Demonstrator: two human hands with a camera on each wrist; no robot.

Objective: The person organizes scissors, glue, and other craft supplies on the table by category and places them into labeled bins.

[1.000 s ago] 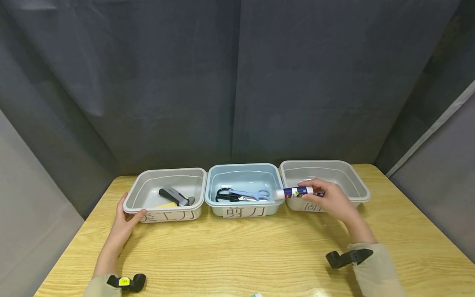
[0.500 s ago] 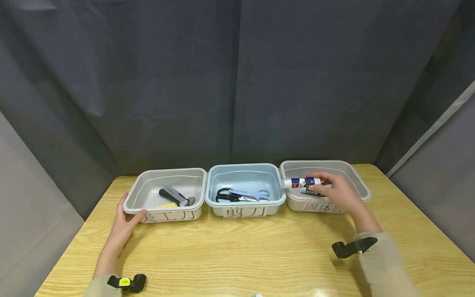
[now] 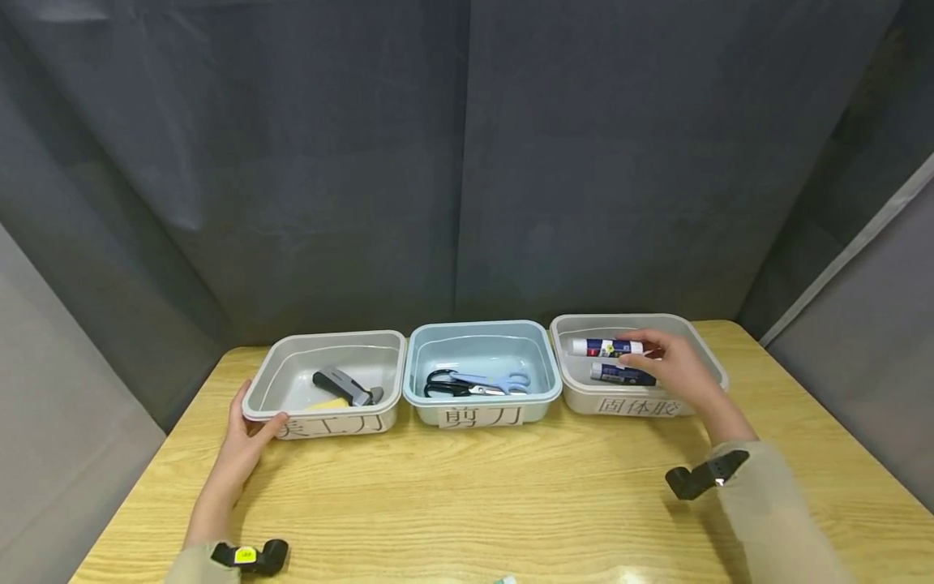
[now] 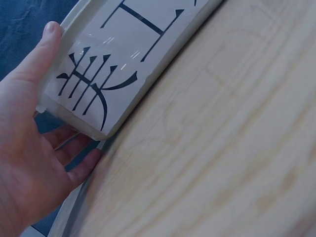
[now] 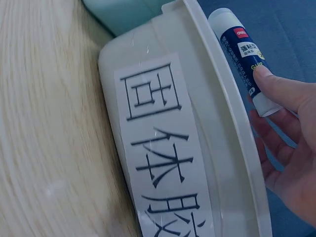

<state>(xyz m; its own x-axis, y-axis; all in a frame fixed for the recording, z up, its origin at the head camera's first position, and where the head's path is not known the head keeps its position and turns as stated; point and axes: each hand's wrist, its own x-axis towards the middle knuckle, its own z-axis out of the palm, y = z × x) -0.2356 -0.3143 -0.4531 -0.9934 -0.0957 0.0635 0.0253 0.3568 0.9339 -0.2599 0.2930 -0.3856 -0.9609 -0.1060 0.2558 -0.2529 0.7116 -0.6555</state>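
Note:
My right hand (image 3: pixel 673 365) pinches a glue stick (image 3: pixel 604 348) between thumb and fingers, over the right grey bin (image 3: pixel 704 378). The stick is navy and white with a red logo; in the right wrist view the glue stick (image 5: pixel 240 54) shows beyond the bin's rim. Another dark-blue glue stick (image 3: pixel 616 374) lies inside that bin. My left hand (image 3: pixel 242 438) grips the near left corner of the left grey bin (image 3: pixel 264 381). In the left wrist view the thumb of my left hand (image 4: pixel 29 128) lies along the rim, its other fingers curled round the bin's end.
Between them stands a light-blue bin (image 3: pixel 467 327) with black scissors (image 3: pixel 447 389) and blue-handled scissors (image 3: pixel 503 381). The left bin holds a grey-black cutter (image 3: pixel 341 384) and something yellow (image 3: pixel 330 403). A small object (image 3: pixel 505 580) shows at the table's front edge.
My right hand has carried the glue stick rightward and slightly back, from the blue bin's right edge to over the right bin. The other glue stick there has come into view. My left hand stays put.

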